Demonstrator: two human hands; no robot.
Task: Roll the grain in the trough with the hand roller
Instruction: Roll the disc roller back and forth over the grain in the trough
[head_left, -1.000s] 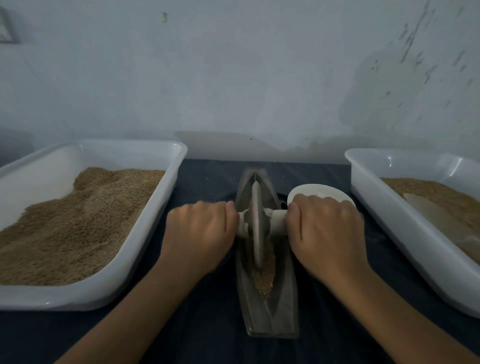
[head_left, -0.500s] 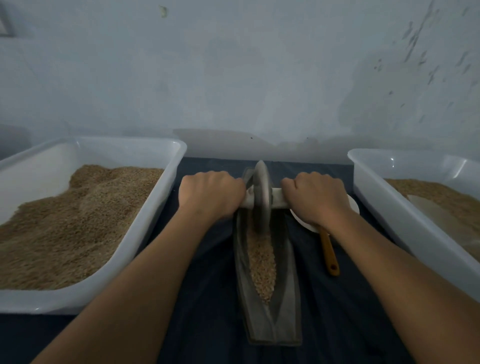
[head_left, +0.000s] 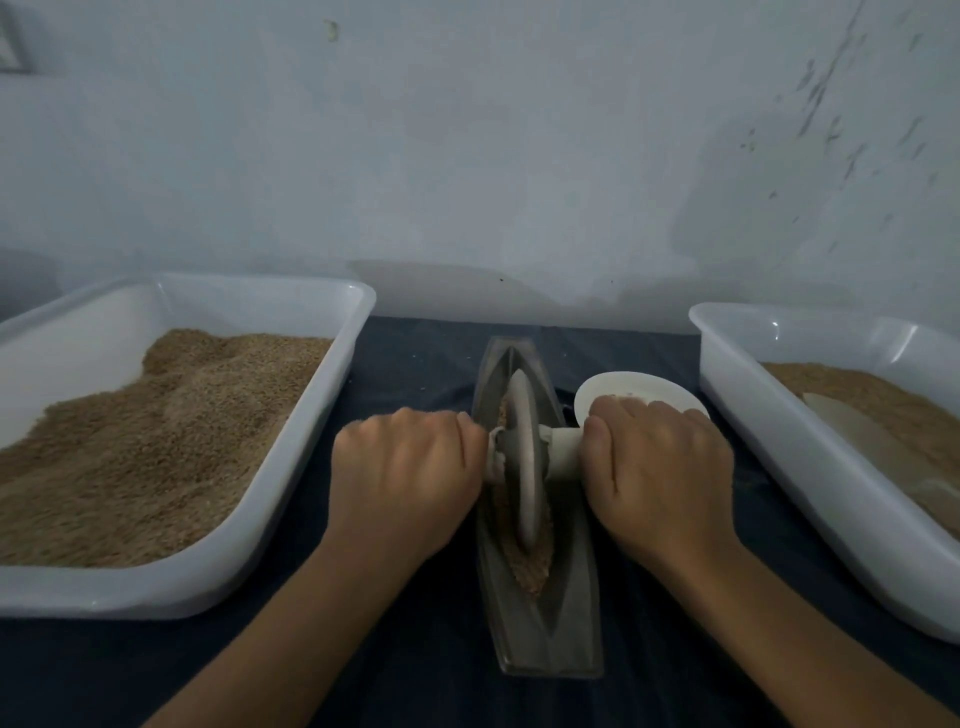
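Note:
A narrow boat-shaped metal trough (head_left: 569, 639) lies lengthwise on the dark cloth in the middle. Brown grain (head_left: 532, 569) fills its groove. The hand roller (head_left: 522, 462), a grey disc on a pale axle, stands upright in the groove near the trough's middle. My left hand (head_left: 405, 478) grips the left end of the axle, which it hides. My right hand (head_left: 660, 478) grips the right handle, with a short stretch of pale handle showing beside the disc.
A white tray (head_left: 291, 499) heaped with grain stands at the left. Another white tray (head_left: 810, 467) with grain and a pale scoop stands at the right. A white spoon bowl (head_left: 634, 392) lies behind my right hand. The wall rises just beyond the table.
The roller went to the trough's far end half a second ago, then came back toward me to the middle. Both hands kept their grip.

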